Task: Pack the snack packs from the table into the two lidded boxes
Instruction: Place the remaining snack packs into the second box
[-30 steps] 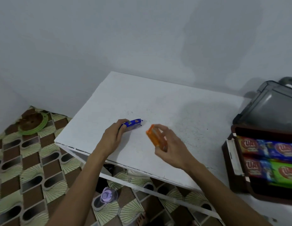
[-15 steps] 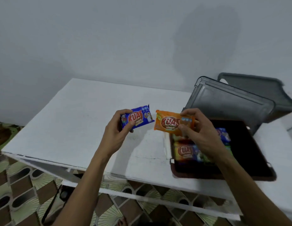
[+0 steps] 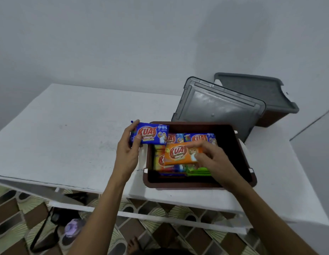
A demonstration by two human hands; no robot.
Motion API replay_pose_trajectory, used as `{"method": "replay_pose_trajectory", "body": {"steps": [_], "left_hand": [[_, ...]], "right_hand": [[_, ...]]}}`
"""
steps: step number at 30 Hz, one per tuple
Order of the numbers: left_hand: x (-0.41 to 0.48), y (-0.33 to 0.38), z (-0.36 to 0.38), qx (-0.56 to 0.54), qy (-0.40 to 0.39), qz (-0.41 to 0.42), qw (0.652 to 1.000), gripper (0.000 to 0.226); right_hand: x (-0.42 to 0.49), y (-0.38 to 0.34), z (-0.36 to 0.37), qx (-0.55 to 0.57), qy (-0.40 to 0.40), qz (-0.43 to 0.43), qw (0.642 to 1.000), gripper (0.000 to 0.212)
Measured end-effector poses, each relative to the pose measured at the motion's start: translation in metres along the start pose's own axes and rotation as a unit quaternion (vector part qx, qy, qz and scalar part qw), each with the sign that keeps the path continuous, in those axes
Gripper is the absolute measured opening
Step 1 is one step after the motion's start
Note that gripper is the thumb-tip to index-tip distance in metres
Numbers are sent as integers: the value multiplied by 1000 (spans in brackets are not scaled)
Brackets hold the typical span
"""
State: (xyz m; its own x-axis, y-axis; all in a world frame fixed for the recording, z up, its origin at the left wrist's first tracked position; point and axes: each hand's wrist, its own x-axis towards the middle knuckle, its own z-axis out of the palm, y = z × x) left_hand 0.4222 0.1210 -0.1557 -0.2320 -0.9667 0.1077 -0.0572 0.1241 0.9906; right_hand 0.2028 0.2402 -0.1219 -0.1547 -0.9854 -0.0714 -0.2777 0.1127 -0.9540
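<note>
- Orange pack (image 3: 179,153), pinched in right hand (image 3: 213,161) grip over brown box (image 3: 196,185), may land crooked.
- Blue pack (image 3: 151,134), left hand (image 3: 127,153) grip at one end, could tip outside.

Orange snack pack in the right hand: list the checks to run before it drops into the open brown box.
1. Right hand grips the orange foil snack pack: ok.
2. Pack hangs over the open brown plastic box: ok.
3. Grey plastic lid leans back, off the opening: ok.
4. Bare room in the box's right part: ok.
5. Blue foil snack pack in left hand sits beside the drop spot, not under it: ok.
6. Orange pack touching packs below: cannot tell.
</note>
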Motion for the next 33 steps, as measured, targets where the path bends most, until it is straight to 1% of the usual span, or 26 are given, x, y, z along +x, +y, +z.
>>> {"method": "replay_pose_trajectory", "body": {"steps": [2, 3, 6, 8, 11, 12, 13, 16, 17, 18, 19, 20, 21, 22, 23, 24, 25, 27, 29, 31, 33], "left_hand": [[1, -1, 0, 8, 4, -1, 1000, 37], [2, -1, -1, 14, 3, -2, 1000, 38], [6, -1, -7, 30, -13, -8, 999, 38], [8, -1, -10, 40, -22, -16, 999, 38], [7, 2, -11, 52, -34, -23, 998, 42], [7, 3, -10, 49, -42, -22, 998, 44], [6, 5, -9, 44, -50, -21, 998, 46], [4, 13, -6, 32, -71, -11, 997, 44], [4, 15, -5, 28, -80, -8, 996, 43], [5, 18, -4, 23, -90, -6, 996, 44], [5, 21, -3, 17, -101, -7, 995, 45], [5, 25, -2, 9, -114, -10, 993, 45], [5, 29, 0, -1, -129, -13, 992, 45], [4, 34, 3, -12, -148, -15, 989, 43], [4, 37, 6, -18, -170, -14, 985, 43], [2, 40, 11, -16, -193, -12, 981, 43], [1, 41, 15, -7, -215, -8, 977, 44], [-1, 39, 23, 44, -242, 12, 969, 47], [-3, 33, 26, 125, -240, 38, 962, 49], [-3, 24, 25, 201, -205, 69, 955, 50], [0, 14, 22, 250, -170, 108, 947, 47]], "right_hand": [[5, 2, 4, -11, -60, 50, 997, 31], [9, 2, 6, -10, -77, 62, 995, 31], [22, 5, 12, 30, -103, 96, 990, 30], [27, 9, 13, -2, -120, 114, 986, 30], [26, 12, 13, -168, -111, 78, 976, 27], [26, 11, 14, -207, -105, 63, 971, 27], [26, 11, 14, -226, -106, 58, 967, 27], [27, 8, 14, -233, -137, 71, 960, 31], [28, 8, 12, -251, -128, 68, 957, 33], [29, 7, 10, -274, -94, 52, 956, 36], [29, 5, 9, -280, -41, 27, 959, 38], [29, 2, 8, -240, 13, 5, 971, 38], [30, -1, 7, -160, 48, -4, 986, 38], [29, -7, 7, -55, 57, -5, 997, 39], [29, -11, 7, 37, 47, 1, 998, 40], [28, -14, 6, 100, 32, 7, 994, 41], [27, -15, 4, 134, 19, 11, 991, 40], [23, -14, -1, 148, 15, 13, 989, 34], [16, -9, -10, 142, 31, 21, 989, 29], [7, -4, -22, 118, 49, 35, 991, 26], [-3, 1, -36, 94, 65, 58, 992, 25]]}}
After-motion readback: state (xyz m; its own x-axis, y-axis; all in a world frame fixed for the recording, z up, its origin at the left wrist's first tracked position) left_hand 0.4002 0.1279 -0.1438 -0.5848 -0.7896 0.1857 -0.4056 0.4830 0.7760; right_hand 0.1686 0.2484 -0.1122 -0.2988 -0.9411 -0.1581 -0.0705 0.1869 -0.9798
